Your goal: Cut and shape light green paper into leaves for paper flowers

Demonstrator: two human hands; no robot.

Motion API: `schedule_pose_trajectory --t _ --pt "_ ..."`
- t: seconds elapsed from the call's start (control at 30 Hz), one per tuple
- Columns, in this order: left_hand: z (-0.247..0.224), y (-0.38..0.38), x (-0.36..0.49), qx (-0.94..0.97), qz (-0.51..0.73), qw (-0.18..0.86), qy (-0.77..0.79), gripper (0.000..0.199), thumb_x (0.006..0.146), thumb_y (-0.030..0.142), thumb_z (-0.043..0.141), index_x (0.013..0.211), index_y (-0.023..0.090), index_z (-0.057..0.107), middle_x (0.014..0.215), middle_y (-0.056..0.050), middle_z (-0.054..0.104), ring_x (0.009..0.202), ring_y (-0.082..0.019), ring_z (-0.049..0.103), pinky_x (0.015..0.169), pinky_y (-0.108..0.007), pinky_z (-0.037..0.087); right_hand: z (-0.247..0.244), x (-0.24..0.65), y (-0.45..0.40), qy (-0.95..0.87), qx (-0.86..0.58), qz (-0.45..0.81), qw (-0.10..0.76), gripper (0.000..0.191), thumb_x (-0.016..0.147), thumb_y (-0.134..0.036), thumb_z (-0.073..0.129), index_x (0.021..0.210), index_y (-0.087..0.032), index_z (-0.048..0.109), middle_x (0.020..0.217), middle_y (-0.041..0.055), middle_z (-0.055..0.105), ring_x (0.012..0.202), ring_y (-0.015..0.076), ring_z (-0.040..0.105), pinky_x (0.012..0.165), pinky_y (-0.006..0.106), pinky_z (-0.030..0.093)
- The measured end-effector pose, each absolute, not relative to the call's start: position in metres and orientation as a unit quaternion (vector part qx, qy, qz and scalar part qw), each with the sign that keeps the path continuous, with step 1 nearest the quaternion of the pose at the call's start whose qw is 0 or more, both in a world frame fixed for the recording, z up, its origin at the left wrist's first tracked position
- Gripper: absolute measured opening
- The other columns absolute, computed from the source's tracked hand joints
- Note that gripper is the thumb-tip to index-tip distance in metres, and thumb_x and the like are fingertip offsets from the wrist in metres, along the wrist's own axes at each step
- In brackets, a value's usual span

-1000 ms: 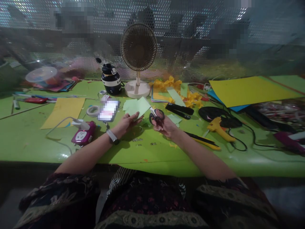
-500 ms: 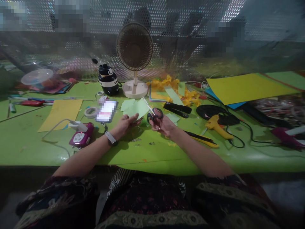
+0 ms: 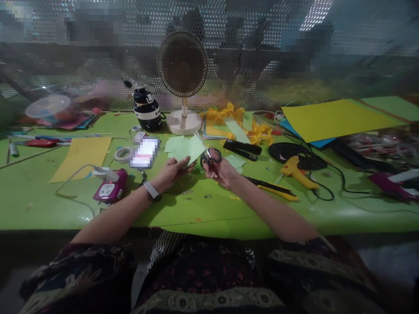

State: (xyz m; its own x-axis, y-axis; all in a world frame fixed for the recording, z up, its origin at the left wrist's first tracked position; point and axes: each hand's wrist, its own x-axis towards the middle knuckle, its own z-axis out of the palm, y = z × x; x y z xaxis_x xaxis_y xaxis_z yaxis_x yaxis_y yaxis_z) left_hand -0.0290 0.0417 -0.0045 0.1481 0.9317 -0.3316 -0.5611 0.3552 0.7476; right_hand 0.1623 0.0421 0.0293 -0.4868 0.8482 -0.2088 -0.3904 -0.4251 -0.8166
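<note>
My left hand pinches a piece of light green paper between thumb and fingers. Dark-handled scissors are in my right hand, fingers through the loops, blades pointing up and away along the paper's right edge. Whether the blades touch the paper I cannot tell. Behind the held piece lie more light green paper pieces, and another green piece rests right of the scissors. A black stapler lies beyond my right hand, and a yellow-and-black cutter knife lies beside my right forearm.
A white fan and a dark bottle stand at the back. Left are a phone, a tape roll, a purple power adapter and yellow paper. Right are a yellow glue gun with its cord and large yellow sheets.
The view has shifted slightly, so everything sits a little further left. The scissors' blades look a bit more apart; both hands keep their hold.
</note>
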Motion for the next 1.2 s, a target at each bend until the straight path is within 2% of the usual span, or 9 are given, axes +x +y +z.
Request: schedule_pose_trajectory --t 0.3,0.47,0.6,0.7,0.83,0.9,0.97,1.07,1.2 --pt "-0.012 0.041 -0.028 0.191 0.519 0.737 0.388 0.035 0.079 0.003 0.076 0.078 0.019 0.045 0.095 -0.006 0.073 0.091 -0.018 0.075 0.076 -0.027 0.064 0.021 0.163 0.04 -0.397 -0.313 0.761 0.407 0.046 0.086 -0.058 0.067 0.072 -0.015 0.059 0.058 -0.0018 0.064 0.035 0.0037 0.047 0.035 0.016 0.041" --pt "-0.009 0.04 -0.029 0.206 0.524 0.728 0.391 0.035 0.078 0.005 0.077 0.075 0.019 0.045 0.093 -0.005 0.073 0.091 -0.018 0.075 0.074 -0.026 0.064 0.024 0.161 0.039 -0.404 -0.316 0.751 0.416 0.047 0.082 -0.06 0.071 0.07 -0.017 0.057 0.055 -0.0032 0.061 0.033 0.0034 0.041 0.033 0.018 0.038" --pt "-0.001 0.043 -0.038 0.297 0.485 0.704 0.424 0.023 0.077 0.014 0.082 0.079 0.013 0.059 0.089 -0.009 0.075 0.083 -0.017 0.075 0.072 -0.025 0.063 0.031 0.171 0.048 -0.394 -0.326 0.723 0.464 0.041 0.079 -0.055 0.076 0.073 -0.019 0.058 0.057 -0.0045 0.06 0.037 0.0034 0.042 0.034 0.016 0.037" --pt "0.008 0.052 -0.054 0.392 0.47 0.647 0.456 0.031 0.07 0.025 0.088 0.088 0.008 0.07 0.09 -0.011 0.076 0.077 -0.017 0.074 0.071 -0.025 0.062 0.034 0.184 0.063 -0.423 -0.388 0.654 0.492 0.042 0.079 -0.056 0.076 0.075 -0.019 0.057 0.059 -0.0031 0.062 0.038 0.0042 0.045 0.035 0.018 0.038" --pt "0.02 0.065 -0.079 0.48 0.471 0.507 0.539 0.042 0.057 0.033 0.093 0.086 0.009 0.074 0.082 -0.01 0.075 0.064 -0.016 0.068 0.061 -0.027 0.058 0.027 0.197 0.079 -0.57 -0.547 0.477 0.385 0.037 0.077 -0.046 0.081 0.077 -0.019 0.056 0.069 0.0035 0.069 0.043 0.0086 0.053 0.04 0.022 0.039" --pt "0.026 0.068 -0.089 0.536 0.402 0.41 0.619 0.038 0.058 0.039 0.091 0.073 0.01 0.072 0.06 -0.006 0.068 0.047 -0.013 0.057 0.047 -0.026 0.047 0.022 0.2 0.082 -0.656 -0.608 0.327 0.305 0.032 0.076 -0.038 0.082 0.075 -0.019 0.057 0.077 0.0067 0.071 0.054 0.0138 0.06 0.048 0.025 0.043" --pt "0.031 0.069 -0.096 0.583 0.326 0.31 0.676 0.041 0.061 0.048 0.087 0.058 0.013 0.065 0.043 -0.002 0.055 0.039 -0.012 0.047 0.042 -0.027 0.037 0.018 0.201 0.083 -0.708 -0.635 0.202 0.232 0.025 0.078 -0.035 0.079 0.076 -0.019 0.059 0.082 0.0083 0.072 0.069 0.0198 0.065 0.057 0.029 0.046" --pt "0.037 0.068 -0.1 0.626 0.255 0.198 0.71 0.05 0.068 0.059 0.079 0.049 0.019 0.055 0.037 -0.003 0.048 0.04 -0.016 0.046 0.045 -0.029 0.031 0.015 0.201 0.083 -0.73 -0.654 0.131 0.149 0.018 0.082 -0.035 0.072 0.083 -0.019 0.064 0.089 0.0104 0.073 0.084 0.0263 0.067 0.065 0.033 0.046" --pt "0.042 0.068 -0.098 0.64 0.214 0.105 0.731 0.055 0.081 0.063 0.064 0.046 0.023 0.046 0.036 -0.004 0.042 0.049 -0.022 0.051 0.053 -0.032 0.031 0.017 0.2 0.083 -0.731 -0.671 0.078 0.097 0.024 0.085 -0.039 0.067 0.097 -0.017 0.067 0.094 0.0132 0.073 0.089 0.0299 0.068 0.068 0.036 0.048"
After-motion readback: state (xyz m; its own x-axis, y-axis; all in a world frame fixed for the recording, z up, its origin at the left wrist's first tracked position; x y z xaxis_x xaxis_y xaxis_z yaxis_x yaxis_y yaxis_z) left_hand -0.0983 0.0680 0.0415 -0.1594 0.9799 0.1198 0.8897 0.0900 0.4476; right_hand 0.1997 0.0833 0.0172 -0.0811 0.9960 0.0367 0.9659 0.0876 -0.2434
